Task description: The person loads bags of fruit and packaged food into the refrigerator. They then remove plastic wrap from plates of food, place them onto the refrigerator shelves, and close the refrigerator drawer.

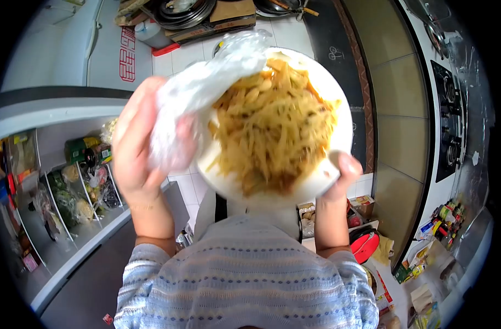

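A white plate [341, 109] piled with shredded yellow food [275, 123] is held up in front of my chest. My right hand [342, 176] grips its lower right rim, thumb on top. On the other side, my left hand [143, 140] has its fingers wrapped round a crumpled clear plastic bag [193, 90]. The bag reaches over the plate's upper left edge and covers part of the rim. Motion blurs the bag and the left fingers.
At the left stands an open fridge [91, 219] with packed food on its shelves. Pans [187, 13] and cardboard [234, 11] lie at the top. A gas stove [447, 120] is on the right, with bottles [447, 216] below it. A red round item [364, 245] sits at lower right.
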`<state>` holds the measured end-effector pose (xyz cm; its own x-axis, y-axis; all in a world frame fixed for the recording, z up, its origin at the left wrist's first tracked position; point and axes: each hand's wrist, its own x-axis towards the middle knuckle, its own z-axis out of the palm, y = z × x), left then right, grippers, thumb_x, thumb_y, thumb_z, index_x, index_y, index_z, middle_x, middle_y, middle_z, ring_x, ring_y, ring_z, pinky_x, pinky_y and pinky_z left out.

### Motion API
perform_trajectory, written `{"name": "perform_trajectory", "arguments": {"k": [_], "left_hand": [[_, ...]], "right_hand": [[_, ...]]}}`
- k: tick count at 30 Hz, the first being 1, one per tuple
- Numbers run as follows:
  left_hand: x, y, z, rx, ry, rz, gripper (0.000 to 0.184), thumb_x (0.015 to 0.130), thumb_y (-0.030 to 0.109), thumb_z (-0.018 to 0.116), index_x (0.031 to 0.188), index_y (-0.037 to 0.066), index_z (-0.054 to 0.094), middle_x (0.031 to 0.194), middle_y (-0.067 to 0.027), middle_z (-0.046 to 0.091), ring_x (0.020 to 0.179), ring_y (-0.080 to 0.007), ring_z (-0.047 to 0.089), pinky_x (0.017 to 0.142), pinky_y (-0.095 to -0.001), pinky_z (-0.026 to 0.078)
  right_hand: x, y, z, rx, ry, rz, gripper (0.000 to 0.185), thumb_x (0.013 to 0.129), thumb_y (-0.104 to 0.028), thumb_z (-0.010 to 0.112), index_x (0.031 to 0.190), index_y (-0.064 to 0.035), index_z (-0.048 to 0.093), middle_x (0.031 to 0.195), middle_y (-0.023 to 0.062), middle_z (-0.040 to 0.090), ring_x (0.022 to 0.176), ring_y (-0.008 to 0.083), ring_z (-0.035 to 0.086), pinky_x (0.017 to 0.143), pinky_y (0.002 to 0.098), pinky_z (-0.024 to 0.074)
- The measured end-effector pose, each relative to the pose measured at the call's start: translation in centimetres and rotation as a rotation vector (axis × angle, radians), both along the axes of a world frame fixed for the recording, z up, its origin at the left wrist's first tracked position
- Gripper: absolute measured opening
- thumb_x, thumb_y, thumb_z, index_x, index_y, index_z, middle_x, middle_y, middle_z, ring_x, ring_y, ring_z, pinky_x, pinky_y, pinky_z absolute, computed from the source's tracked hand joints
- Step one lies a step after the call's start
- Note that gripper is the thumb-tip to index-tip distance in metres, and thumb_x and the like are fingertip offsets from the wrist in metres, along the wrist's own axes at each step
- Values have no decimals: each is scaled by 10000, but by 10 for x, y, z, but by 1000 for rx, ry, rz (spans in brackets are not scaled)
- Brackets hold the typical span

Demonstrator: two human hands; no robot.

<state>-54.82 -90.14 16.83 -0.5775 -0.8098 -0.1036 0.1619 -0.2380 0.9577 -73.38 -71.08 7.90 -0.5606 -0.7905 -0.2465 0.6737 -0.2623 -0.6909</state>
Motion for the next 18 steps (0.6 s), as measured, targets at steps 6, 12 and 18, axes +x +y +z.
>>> {"name": "perform_trajectory", "arguments": {"k": [6, 12, 18], "left_hand": [[4, 22, -8, -269, -162, 502, 417, 895, 219, 396, 1234, -21, 358, 953, -141, 557, 691, -149, 517, 559, -263, 458], [5, 19, -11, -275, -339, 626, 418, 858, 212, 461, 1187, -35, 387, 930, -140, 580, 700, -159, 549, 595, -256, 474], [-4, 8, -36, -179, -476, 641, 423, 820, 205, 525, 1140, -49, 416, 908, -140, 603, 709, -169, 582, 631, -248, 490]], "right_hand": [[-7, 7, 6, -281, -7, 427, 734, 583, -399, 634, 1088, 110, 477, 945, 159, 582, 771, 205, 589, 631, 286, 466], [5, -36, -11, -415, 396, 132, 692, 586, -448, 612, 935, 142, 522, 824, 188, 586, 648, 267, 590, 558, 308, 460], [-3, -39, -43, -370, 407, 253, 644, 604, -403, 593, 955, 132, 515, 795, 175, 581, 640, 261, 579, 550, 296, 448]]}}
